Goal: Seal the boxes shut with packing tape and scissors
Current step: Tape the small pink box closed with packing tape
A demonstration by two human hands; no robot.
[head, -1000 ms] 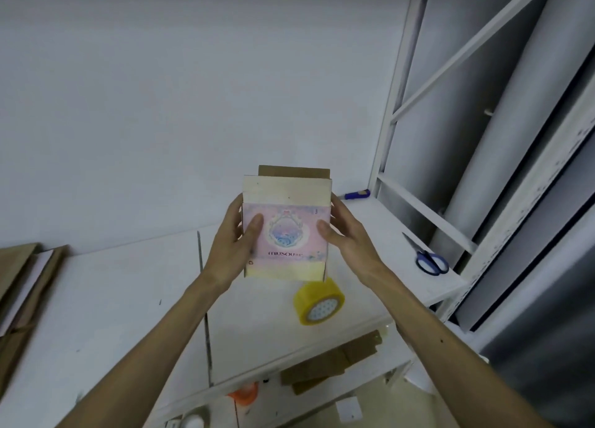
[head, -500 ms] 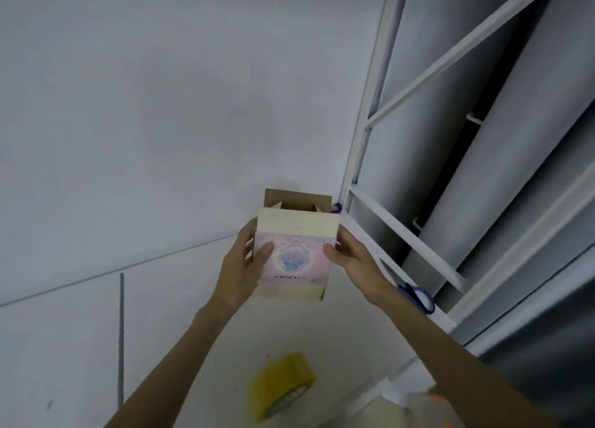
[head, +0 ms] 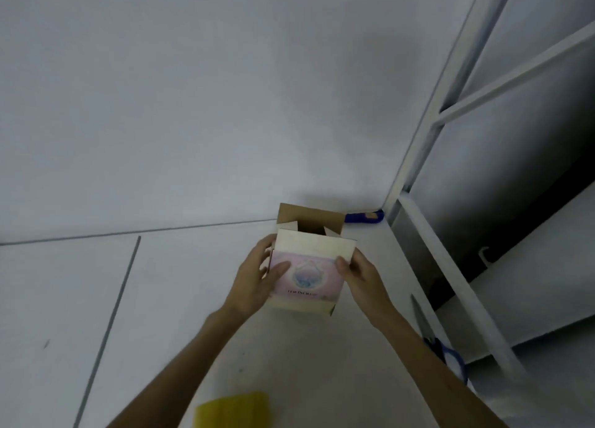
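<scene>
Above table (head: 193, 299), left hand (head: 254, 279), right hand (head: 360, 276): fingers (head: 264, 245) curled round box (head: 309, 250) sides (thumbs on front).

Two bare arms reach forward, both hands clasping a box (head: 310, 247) from either side.

The left hand (head: 254, 283) grips the box's left side, thumb laid across the printed front, fingers curled round the edge behind. The right hand (head: 360, 276) mirrors it on the right side, thumb pressed on the front, fingers wrapped out of sight. Both forearms are extended and angle inward toward each other, wrists roughly straight.
</scene>
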